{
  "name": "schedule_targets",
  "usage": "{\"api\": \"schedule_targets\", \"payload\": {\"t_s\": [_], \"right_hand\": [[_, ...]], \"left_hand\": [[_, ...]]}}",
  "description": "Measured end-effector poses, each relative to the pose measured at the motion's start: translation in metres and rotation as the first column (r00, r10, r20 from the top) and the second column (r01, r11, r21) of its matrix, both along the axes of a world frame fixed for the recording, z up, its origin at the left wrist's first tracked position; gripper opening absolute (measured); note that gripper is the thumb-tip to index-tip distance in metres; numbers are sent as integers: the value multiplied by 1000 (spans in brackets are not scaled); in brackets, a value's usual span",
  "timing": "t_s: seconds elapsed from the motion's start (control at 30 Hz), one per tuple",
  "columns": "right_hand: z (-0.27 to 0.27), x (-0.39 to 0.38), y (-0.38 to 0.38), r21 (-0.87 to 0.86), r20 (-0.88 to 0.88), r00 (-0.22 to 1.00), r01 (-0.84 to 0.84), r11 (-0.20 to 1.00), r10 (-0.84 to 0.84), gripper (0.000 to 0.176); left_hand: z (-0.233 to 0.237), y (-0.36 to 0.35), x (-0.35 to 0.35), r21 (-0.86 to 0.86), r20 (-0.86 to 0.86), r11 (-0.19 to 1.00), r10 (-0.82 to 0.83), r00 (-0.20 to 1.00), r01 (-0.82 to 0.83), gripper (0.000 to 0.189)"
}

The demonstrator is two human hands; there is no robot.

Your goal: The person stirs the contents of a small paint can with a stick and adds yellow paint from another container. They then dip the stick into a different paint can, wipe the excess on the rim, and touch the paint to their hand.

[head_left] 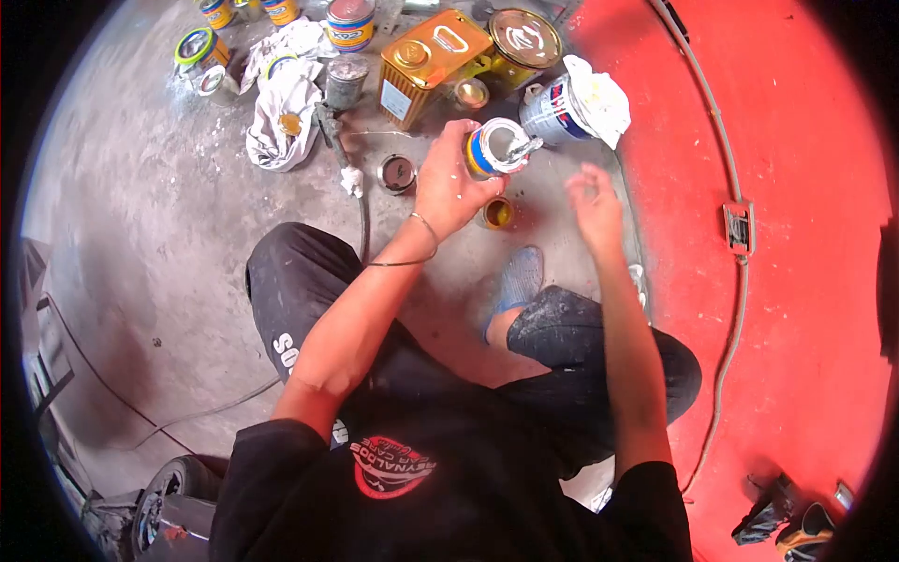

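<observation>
My left hand (449, 180) is wrapped round a small paint can (478, 155) with a blue and yellow label. The can is tilted, its open mouth facing up and right. Pale paint coats the inside and rim, and a grey-smeared piece (524, 149) juts from the rim; its kind cannot be made out. To the right, my right hand (596, 208) hovers with nothing in it, its fingers apart and a little blurred. Below the can, a small open tin (498, 213) with yellowish-brown contents stands on the floor. A round tin (397, 173) with a dark brown top sits left of my left hand.
At the back stand a golden rectangular can (435, 56), a round golden tin (524, 42) and a white bucket (552, 110) with a cloth over it. A stained rag (281, 117) lies left. A cable (726, 150) crosses the red floor.
</observation>
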State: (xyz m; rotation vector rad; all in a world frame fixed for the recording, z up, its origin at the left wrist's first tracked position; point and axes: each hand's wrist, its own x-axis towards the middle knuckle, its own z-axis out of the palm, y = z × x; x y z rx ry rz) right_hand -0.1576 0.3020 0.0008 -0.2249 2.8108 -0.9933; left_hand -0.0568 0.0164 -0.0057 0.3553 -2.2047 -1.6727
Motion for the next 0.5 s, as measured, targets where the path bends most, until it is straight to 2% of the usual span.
{"api": "schedule_targets", "payload": {"t_s": [0.07, 0.17, 0.27, 0.33, 0.37, 0.47, 0.5], "right_hand": [[-72, 20, 14, 70, 87, 996, 5, 998, -12, 83], [-145, 58, -2, 236, 47, 997, -71, 969, 61, 96], [-157, 81, -31, 141, 49, 998, -48, 989, 41, 101], [-158, 80, -31, 135, 89, 987, -144, 980, 133, 103], [-158, 82, -30, 131, 109, 979, -185, 974, 171, 104], [-166, 81, -24, 25, 93, 992, -84, 996, 81, 107], [-168, 82, -22, 55, 65, 994, -88, 995, 84, 106]], "left_hand": [[8, -8, 5, 29, -33, 996, 81, 996, -80, 80], [31, -31, 20, -12, -31, 992, 126, 992, -127, 83], [25, -51, 38, -9, -31, 987, 158, 987, -158, 84], [28, -59, 51, -28, -20, 984, 174, 985, -174, 84], [30, -60, 56, 39, 4, 980, 193, 981, -193, 84], [36, -67, 64, 33, 26, 975, 221, 975, -222, 84], [27, -69, 63, 28, -14, 972, 233, 972, -232, 83]]}}
